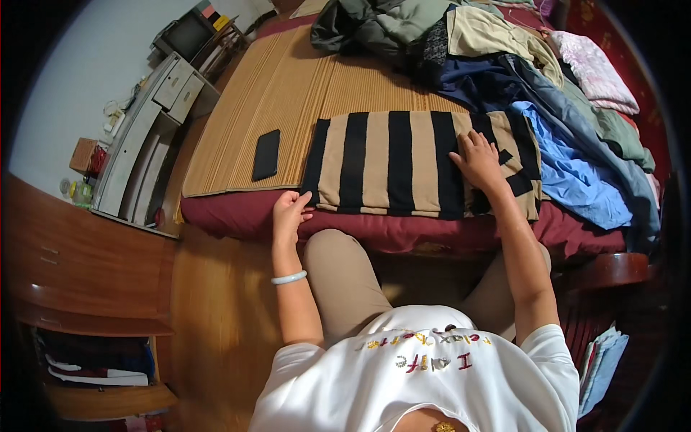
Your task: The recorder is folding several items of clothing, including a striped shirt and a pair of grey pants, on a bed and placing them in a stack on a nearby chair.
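A black and tan striped knit garment (399, 162) lies folded in a long flat shape along the near edge of the bed. My left hand (291, 213), with a pale bangle on the wrist, pinches the garment's near left corner between thumb and fingers. Palm down, my right hand (478, 159) rests with fingers spread on the striped cloth near its right end, where a folded part of the garment shows. To the left of the garment, a black smartphone (266, 155) lies on the woven bed mat (237, 124).
A heap of clothes, with a blue shirt (583, 173), a dark jacket (367, 27) and a cream garment (480, 35), covers the bed's right and far side. A grey desk (135, 146) stands at left, near a wooden cabinet (92, 259). A round reddish stool (621, 268) is at right.
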{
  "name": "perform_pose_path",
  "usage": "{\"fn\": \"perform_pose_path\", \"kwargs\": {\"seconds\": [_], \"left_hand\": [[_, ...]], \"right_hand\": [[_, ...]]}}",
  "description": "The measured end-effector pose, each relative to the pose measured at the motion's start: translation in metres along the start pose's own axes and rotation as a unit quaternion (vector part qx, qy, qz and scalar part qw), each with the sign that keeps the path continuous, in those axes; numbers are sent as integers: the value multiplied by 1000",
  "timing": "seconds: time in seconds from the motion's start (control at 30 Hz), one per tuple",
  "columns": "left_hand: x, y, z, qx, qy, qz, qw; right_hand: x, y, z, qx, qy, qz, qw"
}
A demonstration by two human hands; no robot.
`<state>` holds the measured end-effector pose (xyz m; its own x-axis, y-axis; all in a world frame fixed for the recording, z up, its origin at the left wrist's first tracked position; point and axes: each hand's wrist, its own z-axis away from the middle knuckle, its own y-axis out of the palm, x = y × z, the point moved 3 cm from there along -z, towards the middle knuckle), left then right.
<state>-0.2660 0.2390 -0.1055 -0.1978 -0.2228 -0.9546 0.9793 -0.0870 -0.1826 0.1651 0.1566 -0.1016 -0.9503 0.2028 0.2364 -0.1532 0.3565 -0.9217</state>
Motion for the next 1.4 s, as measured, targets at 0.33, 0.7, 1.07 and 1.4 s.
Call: {"fn": "perform_pose_path", "kwargs": {"seconds": [0.33,0.7,1.07,1.4], "left_hand": [[3,1,3,3,-19,155,988],[-12,21,3,29,-51,9,998],[-18,26,9,2,7,141,990],[-102,143,12,-27,450,-395,801]], "right_hand": [[1,-6,-6,71,29,-16,997],[76,23,27,32,-182,-70,980],[-46,-57,-23,-96,13,-109,989],[-69,-3,-14,-74,44,66,994]]}}
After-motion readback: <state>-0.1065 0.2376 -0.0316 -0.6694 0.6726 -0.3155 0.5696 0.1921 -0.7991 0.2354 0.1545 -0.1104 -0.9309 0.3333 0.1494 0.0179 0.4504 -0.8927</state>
